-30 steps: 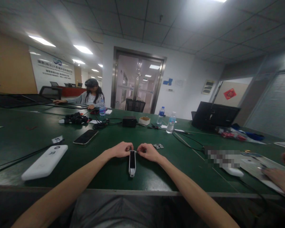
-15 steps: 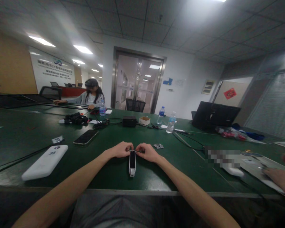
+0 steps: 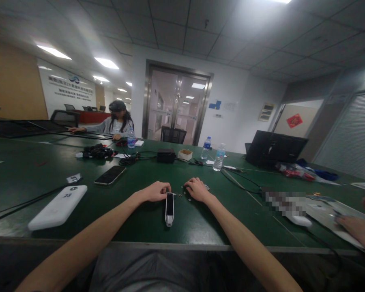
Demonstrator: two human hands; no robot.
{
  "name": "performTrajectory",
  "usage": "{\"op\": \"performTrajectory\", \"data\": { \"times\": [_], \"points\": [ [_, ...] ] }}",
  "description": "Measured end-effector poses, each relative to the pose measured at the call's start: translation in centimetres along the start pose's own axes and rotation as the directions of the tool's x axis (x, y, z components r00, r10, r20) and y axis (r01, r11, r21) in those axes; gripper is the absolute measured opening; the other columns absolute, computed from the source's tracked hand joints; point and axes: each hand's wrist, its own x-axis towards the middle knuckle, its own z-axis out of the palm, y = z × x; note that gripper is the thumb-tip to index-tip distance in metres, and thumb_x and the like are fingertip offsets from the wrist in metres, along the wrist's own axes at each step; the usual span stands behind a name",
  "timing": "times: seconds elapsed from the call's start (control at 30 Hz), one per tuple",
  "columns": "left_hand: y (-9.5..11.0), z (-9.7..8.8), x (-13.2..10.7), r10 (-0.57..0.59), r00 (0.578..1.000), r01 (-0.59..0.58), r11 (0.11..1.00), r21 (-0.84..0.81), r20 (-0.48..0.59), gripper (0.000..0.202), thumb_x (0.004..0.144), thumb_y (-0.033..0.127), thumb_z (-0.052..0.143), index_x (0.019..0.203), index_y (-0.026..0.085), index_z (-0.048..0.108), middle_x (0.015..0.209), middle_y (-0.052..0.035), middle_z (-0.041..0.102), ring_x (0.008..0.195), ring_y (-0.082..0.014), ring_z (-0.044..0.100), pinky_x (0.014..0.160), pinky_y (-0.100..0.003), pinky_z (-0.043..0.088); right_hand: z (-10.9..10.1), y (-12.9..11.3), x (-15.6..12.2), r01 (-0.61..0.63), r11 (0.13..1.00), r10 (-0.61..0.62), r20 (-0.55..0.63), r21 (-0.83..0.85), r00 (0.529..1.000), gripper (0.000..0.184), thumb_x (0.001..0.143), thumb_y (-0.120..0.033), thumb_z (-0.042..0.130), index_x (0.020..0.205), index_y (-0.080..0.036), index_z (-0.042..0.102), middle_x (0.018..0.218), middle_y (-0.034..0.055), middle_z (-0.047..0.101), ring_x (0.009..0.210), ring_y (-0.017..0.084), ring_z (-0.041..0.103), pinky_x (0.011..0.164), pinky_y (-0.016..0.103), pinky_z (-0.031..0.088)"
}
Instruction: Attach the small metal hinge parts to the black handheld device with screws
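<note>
Green felt covers the long table (image 3: 33, 166) in front of us, in an office with glass doors behind it. On it, close to our edge, lies the slim black device (image 3: 169, 207). Its long axis runs straight away from us, with the white end towards us and the other end pointing at the far side of the table.

Our left hand (image 3: 155, 191) rests at that far end. Its fingers are curled and pressed together with the tips against the device. We cannot tell whether they grip it or only touch it.

Our right hand (image 3: 197, 189) lies palm down, right of the device and apart from it. Its fingers are bent onto the felt beside some small metal pieces (image 3: 205, 187). We cannot tell whether they pinch anything. A few tiny specks (image 3: 182, 194) lie between the two hands.

Half a second ago both hands met at the far end of the device. Since then the right one has gone off to the right and a little farther out. The device and the left hand have not shifted.

A white power bank (image 3: 57, 207) and a dark phone (image 3: 110, 175) lie to our left. Another person's hand (image 3: 357, 229) rests at the far right.
</note>
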Motion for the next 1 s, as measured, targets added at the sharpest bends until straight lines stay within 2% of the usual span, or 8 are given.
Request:
{"op": "performTrajectory", "data": {
  "times": [0.27,0.6,0.83,1.0],
  "points": [
    [-0.1,0.0,0.0,-0.019,1.000,0.019,1.000,-0.018,0.020,0.035,0.080,0.047,0.052,0.095,0.017,0.059,0.066,0.0024,0.051,0.056,-0.0114,0.045,0.053,-0.021,0.033,-0.2,-0.1,0.5,-0.021,1.000,0.021,0.020,0.004,1.000,0.021,0.085,-0.021,0.048,0.095,-0.021,0.066,0.097,0.0090,0.062,0.093,0.022,0.051,0.078,0.033,0.039],
    [0.0,0.0,0.0,-0.015,1.000,0.015,1.000,0.006,0.005,0.034,0.080,0.046,0.052,0.095,0.017,0.060,0.065,0.0026,0.050,0.057,-0.0111,0.044,0.054,-0.021,0.032,-0.8,0.8,0.5,-0.039,0.999,0.039,-0.008,0.016,0.999,0.019,0.084,-0.018,0.050,0.092,-0.020,0.067,0.089,0.0068,0.067,0.089,0.020,0.056,0.077,0.028,0.040],
    [0.0,0.0,0.0,-0.036,0.999,0.036,0.999,-0.025,0.021,0.032,0.079,0.044,0.053,0.095,0.017,0.060,0.064,0.0024,0.050,0.056,-0.0119,0.045,0.053,-0.022,0.033,-2.1,1.4,-0.1,0.059,0.993,-0.064,0.048,0.101,0.997,0.016,0.077,-0.021,0.058,0.090,-0.021,0.068,0.084,0.0037,0.068,0.081,0.017,0.059,0.071,0.025,0.042],
    [-0.1,0.0,0.0,-0.048,0.998,0.049,0.998,-0.042,0.037,0.032,0.080,0.044,0.053,0.097,0.017,0.059,0.067,0.0017,0.051,0.057,-0.0123,0.046,0.054,-0.023,0.034,-3.4,1.6,-0.8,0.051,0.985,-0.058,0.038,0.165,0.998,0.016,0.075,-0.020,0.057,0.086,-0.020,0.069,0.083,0.0034,0.069,0.075,0.015,0.061,0.069,0.024,0.043]
  ]
}}
